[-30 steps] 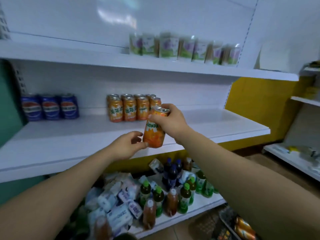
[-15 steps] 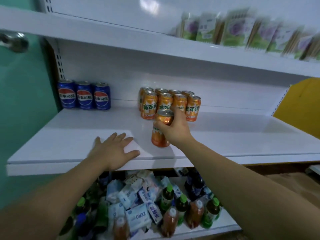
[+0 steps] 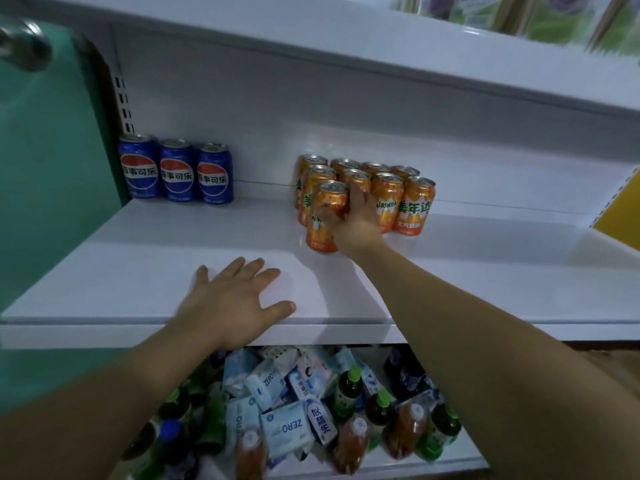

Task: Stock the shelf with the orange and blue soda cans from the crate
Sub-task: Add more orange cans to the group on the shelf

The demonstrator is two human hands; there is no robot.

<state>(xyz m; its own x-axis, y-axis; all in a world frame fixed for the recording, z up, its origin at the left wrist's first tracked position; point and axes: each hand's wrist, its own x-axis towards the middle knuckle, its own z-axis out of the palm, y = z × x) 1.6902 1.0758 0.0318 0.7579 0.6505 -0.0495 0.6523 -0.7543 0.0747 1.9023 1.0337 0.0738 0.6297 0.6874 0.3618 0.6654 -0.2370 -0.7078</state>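
And it's down! A second ago the can was up in the air in front of the shelf, passed between both hands. Half a second ago it had landed out front, and now the right hand has slid it back to the orange cans. It stands upright at the front left of that block, starting a new row. Whether it touches the can behind I can't tell.

The grip is still on: the fingers curl round the can's right side, with the thumb across its label. The left hand has let go entirely and lies flat on the shelf's front edge, fingers spread and holding nothing. It looks like a brace for the reach.

So what does it mean? By my read this can is as good as stocked and only the release is left. The blue cans sit well apart at the back left, just three of them. The crate is out of view.
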